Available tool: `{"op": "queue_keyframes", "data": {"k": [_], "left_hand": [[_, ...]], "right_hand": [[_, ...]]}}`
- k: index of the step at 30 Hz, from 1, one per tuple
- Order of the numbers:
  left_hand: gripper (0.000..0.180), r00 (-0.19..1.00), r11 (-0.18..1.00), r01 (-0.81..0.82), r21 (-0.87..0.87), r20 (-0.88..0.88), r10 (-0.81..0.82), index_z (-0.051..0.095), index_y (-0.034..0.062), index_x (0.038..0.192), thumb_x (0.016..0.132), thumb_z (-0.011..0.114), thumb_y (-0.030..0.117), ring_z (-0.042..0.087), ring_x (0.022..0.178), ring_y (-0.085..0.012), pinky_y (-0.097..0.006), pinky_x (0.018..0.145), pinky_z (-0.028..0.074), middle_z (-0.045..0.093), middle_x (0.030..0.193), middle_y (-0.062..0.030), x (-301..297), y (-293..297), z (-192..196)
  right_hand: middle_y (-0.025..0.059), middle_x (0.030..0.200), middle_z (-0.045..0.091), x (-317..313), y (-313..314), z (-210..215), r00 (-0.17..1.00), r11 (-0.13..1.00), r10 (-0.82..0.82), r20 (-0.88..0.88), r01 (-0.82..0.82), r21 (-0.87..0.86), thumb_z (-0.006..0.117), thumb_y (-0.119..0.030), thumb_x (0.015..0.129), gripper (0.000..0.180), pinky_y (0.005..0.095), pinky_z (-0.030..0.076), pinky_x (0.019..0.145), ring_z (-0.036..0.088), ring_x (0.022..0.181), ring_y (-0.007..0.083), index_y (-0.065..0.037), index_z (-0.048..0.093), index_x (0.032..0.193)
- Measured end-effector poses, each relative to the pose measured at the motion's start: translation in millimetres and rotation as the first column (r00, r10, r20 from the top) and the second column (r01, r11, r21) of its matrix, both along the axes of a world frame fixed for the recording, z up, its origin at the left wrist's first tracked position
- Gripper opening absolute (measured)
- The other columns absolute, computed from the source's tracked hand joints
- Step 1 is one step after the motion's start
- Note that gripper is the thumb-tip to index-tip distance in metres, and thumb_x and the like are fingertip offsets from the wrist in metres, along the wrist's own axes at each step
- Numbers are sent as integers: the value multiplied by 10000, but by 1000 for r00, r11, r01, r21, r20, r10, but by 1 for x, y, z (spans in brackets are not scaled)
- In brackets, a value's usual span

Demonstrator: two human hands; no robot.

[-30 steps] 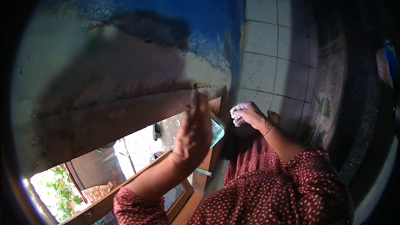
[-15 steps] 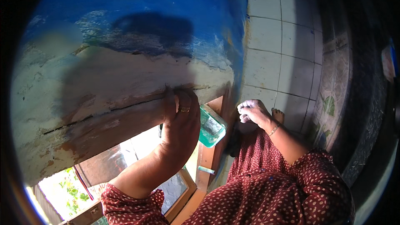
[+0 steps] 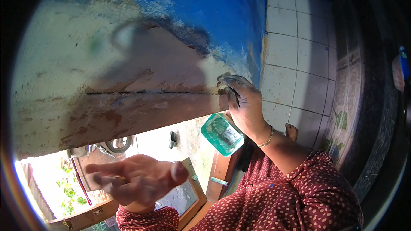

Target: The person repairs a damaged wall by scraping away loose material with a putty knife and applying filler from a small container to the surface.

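Note:
My right hand (image 3: 246,107), its fingers smeared grey-white, reaches the wall (image 3: 171,64) at the right end of a long dark crack (image 3: 141,92). Its fingers are bent together against the surface; whatever they hold, if anything, is hidden. Lower left, my left hand (image 3: 139,179) hangs in front of the bright window opening, fingers stretched and palm turned up, somewhat blurred by motion and holding nothing visible. Beneath my right hand sits a green plastic tub (image 3: 222,134) with whitish residue inside, by the wooden frame.
The wall is blue above and patchy, peeling off-white below. A wooden window frame (image 3: 192,188) with a glass pane stands at lower left. Pale floor tiles (image 3: 280,51) run along the right, where my bare foot (image 3: 291,131) shows. Patterned dark material (image 3: 342,115) lies beyond.
My left hand has come off the crack and dropped down to the left. My right hand has risen from beside my body to the wall at the crack's right end.

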State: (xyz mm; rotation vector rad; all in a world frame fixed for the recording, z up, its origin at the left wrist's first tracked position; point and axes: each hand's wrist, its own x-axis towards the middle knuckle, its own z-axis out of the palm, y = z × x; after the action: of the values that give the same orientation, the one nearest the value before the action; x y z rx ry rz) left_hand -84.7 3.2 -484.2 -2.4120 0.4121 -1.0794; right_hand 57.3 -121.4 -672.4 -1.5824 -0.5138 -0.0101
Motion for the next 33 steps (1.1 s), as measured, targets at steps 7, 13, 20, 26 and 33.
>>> {"op": "queue_keyframes", "data": {"k": [7,13,20,26,33], "left_hand": [[673,956,940,190,-283,270,-112,152,-41,1408,923,422,340,285,1326,-351,-465,1124,251,203,1436,-227,91,-19,30],[635,947,908,232,-349,294,-129,186,-24,1397,897,452,262,317,1282,-348,-484,1077,304,228,1405,-222,147,-38,13],[633,921,977,134,-168,385,-60,210,-17,1382,854,481,202,308,1255,-333,-492,1040,329,246,1366,-223,168,-43,-8],[633,902,982,120,-143,430,-48,227,-11,1370,823,501,151,300,1238,-322,-494,1007,347,259,1339,-224,167,-43,-19],[620,891,978,170,-120,443,-100,243,-13,1357,813,487,157,328,1216,-323,-490,996,355,274,1321,-213,172,-40,-18]], "right_hand": [[189,1102,609,-6,-10,-23,989,989,-149,13,149,21,589,40,762,276,354,523,784,649,868,339,-3,644,1029],[214,1097,604,14,-10,-28,975,980,-199,-103,200,2,563,51,770,288,384,510,807,620,945,375,26,625,1050],[255,1122,588,16,-2,-23,929,938,-346,-130,340,-71,491,91,821,351,374,469,866,563,1064,381,54,548,1166],[257,988,634,23,-10,-31,915,951,-307,-261,304,-53,534,56,774,298,386,499,804,616,907,398,47,619,1059],[222,912,649,22,-23,-22,934,949,-309,-177,291,-125,568,37,744,239,388,509,758,629,848,374,22,658,965]]}}
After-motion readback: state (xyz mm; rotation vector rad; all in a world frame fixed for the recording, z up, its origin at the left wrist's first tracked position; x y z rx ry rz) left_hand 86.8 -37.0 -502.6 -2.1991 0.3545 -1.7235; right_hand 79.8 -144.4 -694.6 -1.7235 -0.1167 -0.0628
